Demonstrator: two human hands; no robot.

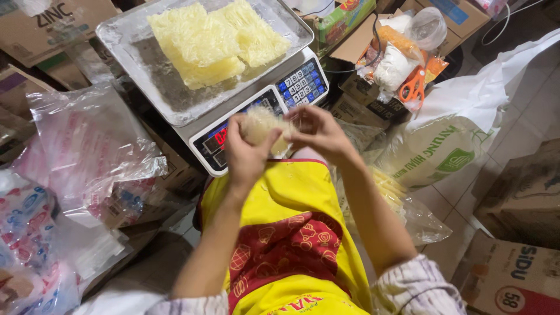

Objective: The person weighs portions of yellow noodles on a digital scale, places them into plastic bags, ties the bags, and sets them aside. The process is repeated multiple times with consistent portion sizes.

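Two hands work over a lap in a yellow-and-red apron (291,233), w/ stock crowding all around. Biggest thing nearby is the white printed sack (443,146) at right, slumped open beside cardboard boxes (519,198). At left lies a heap of clear printed plastic bags (87,146). Ahead sits a digital scale (256,111) w/ a metal tray (125,44) on top; the tray carries flat pale-yellow blocks of dried noodles (210,41), stacked and overlapping. An open clear bag (408,204) of more noodles rests just right of the apron (contents partly hidden). Orange scissors (413,87) lie on a box further back.

Smallest: a noodle piece (262,125), held between both hands just in front of the scale's display. Left hand (245,154) is curled around its lower side, fingers closed on it; right hand (318,131) pinches the upper edge, fingers bent, nearly closed.

Step looks like breaking a portion to adjust weight. Next move prob. needs a clean snap w/o scattering crumbs, then a gentle drop on the tray.
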